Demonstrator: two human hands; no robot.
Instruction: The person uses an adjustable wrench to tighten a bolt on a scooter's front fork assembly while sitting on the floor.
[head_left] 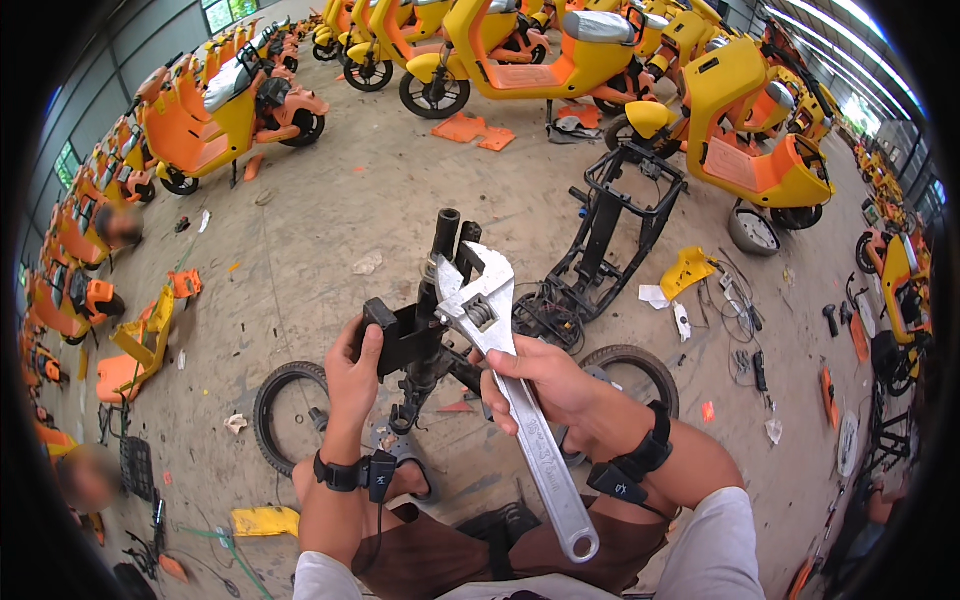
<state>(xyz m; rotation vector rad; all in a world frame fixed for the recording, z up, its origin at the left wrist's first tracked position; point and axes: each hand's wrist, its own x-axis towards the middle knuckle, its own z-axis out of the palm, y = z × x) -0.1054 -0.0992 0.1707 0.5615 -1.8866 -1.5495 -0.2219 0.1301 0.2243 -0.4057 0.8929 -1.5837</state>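
A large silver adjustable wrench [540, 450] lies slanted across the middle, and my right hand [545, 378] is closed around its handle just below the jaw. The wrench's jaw overlaps the upper part of a black metal steering tube [430, 295]; whether it grips the tube I cannot tell. My left hand [354, 372] is closed on a black box-shaped bracket [402, 340] on the tube, thumb on its near face. The tube stands roughly upright between my knees. Its lower end is partly hidden by my hands and the wrench.
A black scooter frame [608, 235] with bundled wires lies just ahead. Tyres lie on both sides, left [264, 420] and right [655, 378]. Yellow-orange scooters [540, 70] stand beyond and along both sides. Loose yellow panels [688, 270], cables and scraps litter the concrete floor.
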